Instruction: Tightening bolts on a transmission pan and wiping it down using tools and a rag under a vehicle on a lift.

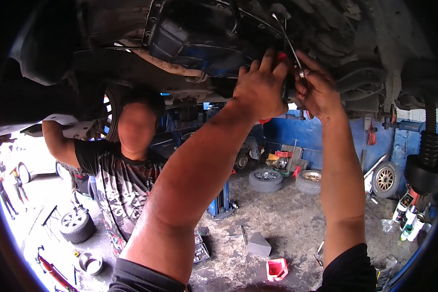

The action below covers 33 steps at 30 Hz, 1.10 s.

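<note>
Overhead is the underside of a raised vehicle, with a dark ribbed pan bolted along its rim. My left hand reaches up beside the pan's right end, fingers curled round a red and black object. Most of that object is hidden behind the hand, so its kind cannot be told. Just to the right, my right hand grips a slim silver wrench near its lower end. The wrench slants up and left, its upper end close to the pan's edge.
At the left a co-worker stands with one arm raised under the vehicle. Wheels lie by the blue wall. On the floor are a red container, a grey block and a tool case. Bottles stand at right.
</note>
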Motion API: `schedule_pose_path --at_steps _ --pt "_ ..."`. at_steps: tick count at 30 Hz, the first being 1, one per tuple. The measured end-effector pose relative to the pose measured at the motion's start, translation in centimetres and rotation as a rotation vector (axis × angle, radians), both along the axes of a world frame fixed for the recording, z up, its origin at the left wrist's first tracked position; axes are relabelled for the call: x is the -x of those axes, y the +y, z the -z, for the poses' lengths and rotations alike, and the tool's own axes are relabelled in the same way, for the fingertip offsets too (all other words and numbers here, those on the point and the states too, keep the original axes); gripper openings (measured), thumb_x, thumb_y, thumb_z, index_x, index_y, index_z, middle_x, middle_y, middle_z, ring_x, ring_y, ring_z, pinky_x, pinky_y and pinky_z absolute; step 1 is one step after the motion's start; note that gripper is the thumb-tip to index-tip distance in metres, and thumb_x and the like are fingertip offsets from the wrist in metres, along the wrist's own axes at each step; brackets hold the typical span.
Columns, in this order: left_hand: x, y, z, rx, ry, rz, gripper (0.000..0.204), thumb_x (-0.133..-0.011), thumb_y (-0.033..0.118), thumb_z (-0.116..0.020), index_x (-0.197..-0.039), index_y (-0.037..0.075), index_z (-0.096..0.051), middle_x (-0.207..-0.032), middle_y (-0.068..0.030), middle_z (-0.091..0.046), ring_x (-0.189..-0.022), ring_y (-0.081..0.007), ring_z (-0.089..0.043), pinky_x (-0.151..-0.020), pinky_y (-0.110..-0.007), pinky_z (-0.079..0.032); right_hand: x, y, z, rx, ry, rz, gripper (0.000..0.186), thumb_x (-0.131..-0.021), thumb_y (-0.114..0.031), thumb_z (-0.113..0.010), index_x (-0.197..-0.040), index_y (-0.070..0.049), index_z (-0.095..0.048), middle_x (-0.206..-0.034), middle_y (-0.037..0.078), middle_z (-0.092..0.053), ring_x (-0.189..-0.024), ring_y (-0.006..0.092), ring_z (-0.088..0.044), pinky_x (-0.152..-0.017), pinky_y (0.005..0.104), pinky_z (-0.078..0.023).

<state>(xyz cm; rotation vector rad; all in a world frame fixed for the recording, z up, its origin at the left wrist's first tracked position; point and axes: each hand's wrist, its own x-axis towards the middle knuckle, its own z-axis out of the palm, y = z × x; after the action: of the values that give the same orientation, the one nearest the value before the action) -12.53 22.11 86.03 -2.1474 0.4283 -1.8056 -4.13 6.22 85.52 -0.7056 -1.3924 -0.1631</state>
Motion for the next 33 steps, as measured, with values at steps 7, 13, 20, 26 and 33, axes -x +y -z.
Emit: schedule_pose_path --at_steps 7,13,20,26,33 --pt "-2.2 0.5 -0.3 0.000 -0.039 0.029 0.089 -0.060 0.033 -0.080 -0.138 0.014 -0.042 -0.148 -0.0192 -0.036 -0.127 -0.0407 -0.048 -0.100 -0.055 -0.042 5.9 3.3 -1.9 -0.089 -0.054 -0.222 0.039 -0.095 -0.007 -0.053 -0.133 -0.006 -0.049 -0.082 0.009 -0.061 -0.065 0.0149 -0.058 -0.055 0.0296 -0.047" --pt "-6.1 1.3 0.5 -0.038 -0.008 0.064 0.065 -0.089 0.043 -0.056 -0.145 0.015 -0.039 -0.148 -0.0145 -0.041 -0.133 -0.0264 -0.042 -0.111 -0.039 -0.033 14.7 9.5 -5.3 -0.330 0.202 -0.167 0.029 -0.094 -0.004 -0.051 -0.122 -0.003 -0.055 -0.085 0.009 -0.063 -0.071 0.0177 -0.061 -0.063 0.0333 -0.049" --pt "-2.1 0.4 0.2 -0.028 -0.026 0.015 0.085 -0.069 0.040 -0.073 -0.141 0.012 -0.039 -0.147 -0.0184 -0.037 -0.127 -0.0371 -0.047 -0.101 -0.051 -0.041 6.8 5.0 1.2 -0.190 -0.051 -0.018 0.048 -0.092 -0.005 -0.051 -0.140 -0.006 -0.046 -0.084 0.010 -0.058 -0.067 0.0133 -0.053 -0.059 0.0287 -0.043" --pt "-0.7 -0.2 0.0 -0.010 -0.053 -0.025 0.096 -0.059 0.036 -0.080 -0.141 0.009 -0.038 -0.148 -0.0212 -0.035 -0.125 -0.0423 -0.049 -0.097 -0.054 -0.045 1.6 1.0 1.3 0.031 -0.169 -0.211 0.048 -0.094 -0.003 -0.042 -0.141 -0.004 -0.046 -0.084 0.004 -0.052 -0.064 0.0117 -0.046 -0.059 0.0284 -0.039" --pt "-0.6 -0.7 0.1 0.009 0.009 -0.014 0.097 -0.056 0.031 -0.082 -0.139 0.010 -0.039 -0.150 -0.0228 -0.032 -0.125 -0.0427 -0.048 -0.099 -0.055 -0.043 0.5 0.0 0.0 0.053 -0.200 -0.206 0.049 -0.093 -0.004 -0.043 -0.142 -0.006 -0.047 -0.085 0.004 -0.052 -0.065 0.0112 -0.045 -0.059 0.0280 -0.039"
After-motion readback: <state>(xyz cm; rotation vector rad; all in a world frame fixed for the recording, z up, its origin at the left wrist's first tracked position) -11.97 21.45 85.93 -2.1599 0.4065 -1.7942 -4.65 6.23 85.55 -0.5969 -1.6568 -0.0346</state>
